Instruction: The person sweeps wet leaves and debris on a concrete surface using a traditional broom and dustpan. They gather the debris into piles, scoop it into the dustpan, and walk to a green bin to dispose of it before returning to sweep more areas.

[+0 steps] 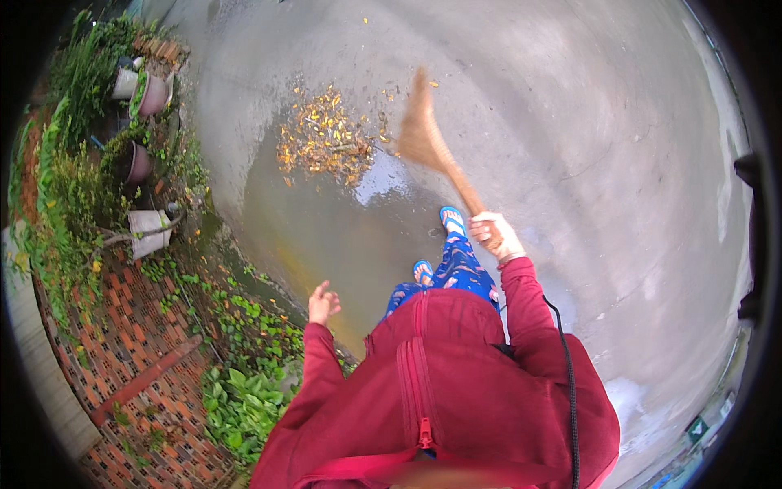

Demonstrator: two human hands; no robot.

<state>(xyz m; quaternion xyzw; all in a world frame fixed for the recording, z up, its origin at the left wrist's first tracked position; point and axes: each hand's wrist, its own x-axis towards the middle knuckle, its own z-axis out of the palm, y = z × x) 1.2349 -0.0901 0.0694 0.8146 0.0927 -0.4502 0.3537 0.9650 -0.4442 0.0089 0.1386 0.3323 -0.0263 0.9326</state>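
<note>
My right hand (497,235) is wrapped round the handle of a brown straw broom (430,134). The broom's flared head, a little smeared by motion, points up and away from me, to the right of a heap of yellow and brown fallen leaves (327,137). A narrow gap of wet concrete lies between broom and heap. Out to my left side, my left hand (323,303) hangs in the air with its fingers apart, holding nothing. Below it are the pavement's edge and low green plants.
Shallow water (326,228) lies on the concrete between my sandalled feet (450,218) and the leaves. On the left, a planted strip holds several pots, among them a white pot (149,233) and a pink pot (151,95). Perforated red bricks (138,326) cover the ground at lower left.
</note>
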